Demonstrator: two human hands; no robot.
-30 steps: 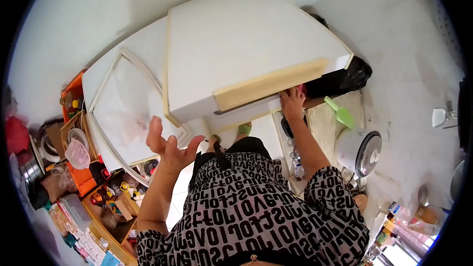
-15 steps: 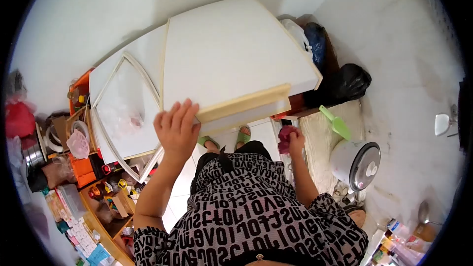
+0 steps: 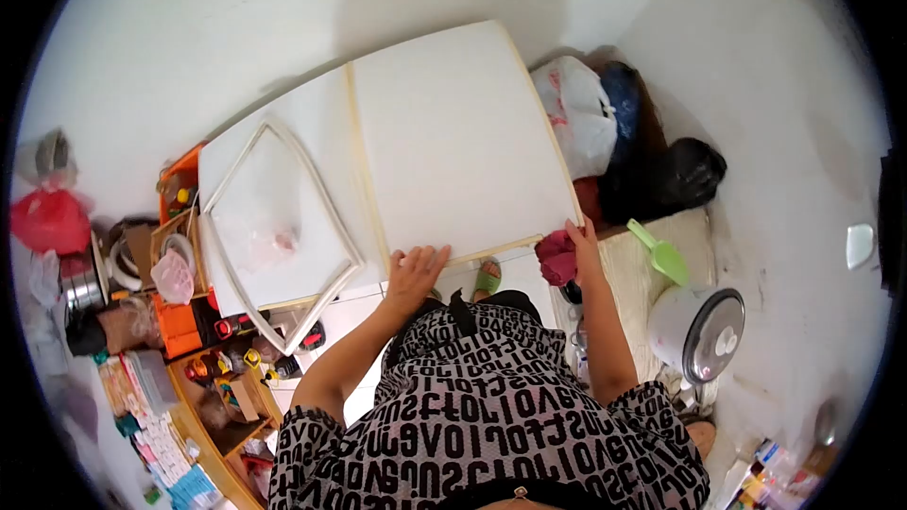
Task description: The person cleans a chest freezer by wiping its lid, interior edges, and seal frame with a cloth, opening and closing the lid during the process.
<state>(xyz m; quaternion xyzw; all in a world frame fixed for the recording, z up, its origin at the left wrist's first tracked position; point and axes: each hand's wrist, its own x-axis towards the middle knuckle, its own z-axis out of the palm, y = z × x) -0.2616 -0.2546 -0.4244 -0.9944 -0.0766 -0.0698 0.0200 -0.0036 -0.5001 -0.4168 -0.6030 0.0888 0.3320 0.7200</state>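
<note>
A large white panel point(image 3: 453, 142) with yellowish edge trim lies before me. My left hand point(image 3: 416, 279) is at its front edge, fingers over the top and thumb side below. At the front right corner, my right hand point(image 3: 588, 255) holds a bunched maroon cloth point(image 3: 557, 258), its fingertips touching the panel's edge. To the left is a second white surface point(image 3: 326, 123). On it rests a pale, four-sided gasket frame point(image 3: 326, 227), bent out of square, whose near corner sticks out past the front edge. A clear plastic bag point(image 3: 269, 241) lies inside the frame.
A white bag point(image 3: 574, 113) and a black bag point(image 3: 694, 175) sit right of the panel. Nearer are a green scoop point(image 3: 666, 260) and a rice cooker point(image 3: 666, 326). Shelves point(image 3: 213, 397) with tools and boxes stand at the left. A wall rises behind.
The panel's front edge has tipped away, so its front face no longer shows. My left hand has shifted right along the edge. My right hand has brought the cloth up to the panel's corner.
</note>
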